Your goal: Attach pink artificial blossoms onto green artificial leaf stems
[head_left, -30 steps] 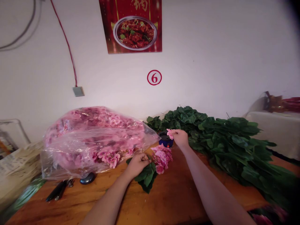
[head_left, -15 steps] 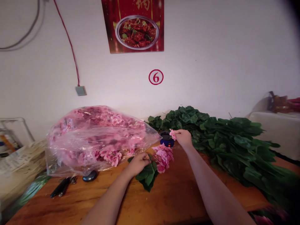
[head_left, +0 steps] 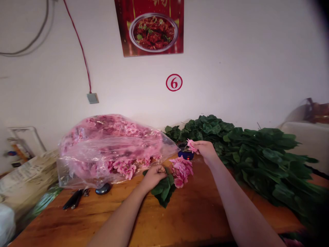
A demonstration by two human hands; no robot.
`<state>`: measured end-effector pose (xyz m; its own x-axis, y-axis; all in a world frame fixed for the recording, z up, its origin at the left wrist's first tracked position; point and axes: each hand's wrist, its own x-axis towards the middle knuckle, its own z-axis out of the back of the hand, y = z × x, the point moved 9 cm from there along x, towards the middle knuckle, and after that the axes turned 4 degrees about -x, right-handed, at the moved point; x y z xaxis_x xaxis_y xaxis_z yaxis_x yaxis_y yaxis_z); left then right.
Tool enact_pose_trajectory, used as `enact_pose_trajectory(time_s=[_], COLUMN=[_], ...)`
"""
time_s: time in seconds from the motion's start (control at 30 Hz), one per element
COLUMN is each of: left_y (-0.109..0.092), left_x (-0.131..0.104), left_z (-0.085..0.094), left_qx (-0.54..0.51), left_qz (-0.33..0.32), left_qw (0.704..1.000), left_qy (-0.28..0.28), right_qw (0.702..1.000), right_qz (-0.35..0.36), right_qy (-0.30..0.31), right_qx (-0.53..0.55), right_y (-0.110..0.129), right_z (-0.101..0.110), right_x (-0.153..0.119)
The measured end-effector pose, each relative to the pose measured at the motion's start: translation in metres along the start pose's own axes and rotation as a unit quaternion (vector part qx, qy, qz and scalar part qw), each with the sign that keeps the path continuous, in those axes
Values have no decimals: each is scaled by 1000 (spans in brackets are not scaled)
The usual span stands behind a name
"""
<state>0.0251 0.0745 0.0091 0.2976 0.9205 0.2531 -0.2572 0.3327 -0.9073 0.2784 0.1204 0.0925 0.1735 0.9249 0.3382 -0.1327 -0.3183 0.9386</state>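
My left hand is closed round the stem of a flower spray, whose green leaves hang below the fingers and whose pink blossoms stand out to the right over the table. Between the fingertips of my right hand is a small pink flower, held at a small blue pot with a red light on its front. The flower's lower end is too small to make out against the pot.
A clear plastic bag full of pink flowers lies at the left of the wooden table. Green leaf stems are heaped at the right. A black knife-like object and a dark oval object lie before the bag.
The view has shifted a little, so the scene sits further right. The small pink flower in my right hand has turned slightly, and its underside shows over the pot. Both hands keep their hold.
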Motion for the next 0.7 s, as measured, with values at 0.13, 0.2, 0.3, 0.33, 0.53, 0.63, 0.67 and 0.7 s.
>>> enact_pose_trajectory(time_s=[0.13, 0.2, 0.3, 0.33, 0.53, 0.63, 0.67, 0.7], left_y=[4, 6, 5, 5, 0, 0, 0, 1], left_x=[1, 0, 0, 0, 0, 0, 0, 1], left_z=[2, 3, 4, 5, 8, 11, 12, 11], left_qx=[-39, -54, -67, -69, -69, -75, -79, -82], left_qz=[12, 18, 24, 24, 25, 25, 26, 26], left_qw=[999, 998, 997, 997, 997, 996, 996, 995], left_qy=[-3, -3, -7, -9, -23, -41, -43, -42], right_qw=[984, 975, 971, 972, 976, 975, 975, 974], right_qz=[-42, -53, -55, -47, -10, 1, 4, 5], right_qy=[154, 204, 225, 224, 216, 220, 223, 226], right_qx=[77, 75, 55, 48, 24, 17, 15, 13], right_y=[8, 7, 2, 1, 2, 1, 0, -1], right_z=[-45, -64, -80, -84, -97, -102, -104, -105], right_x=[-21, -32, -40, -41, -45, -46, -47, -47])
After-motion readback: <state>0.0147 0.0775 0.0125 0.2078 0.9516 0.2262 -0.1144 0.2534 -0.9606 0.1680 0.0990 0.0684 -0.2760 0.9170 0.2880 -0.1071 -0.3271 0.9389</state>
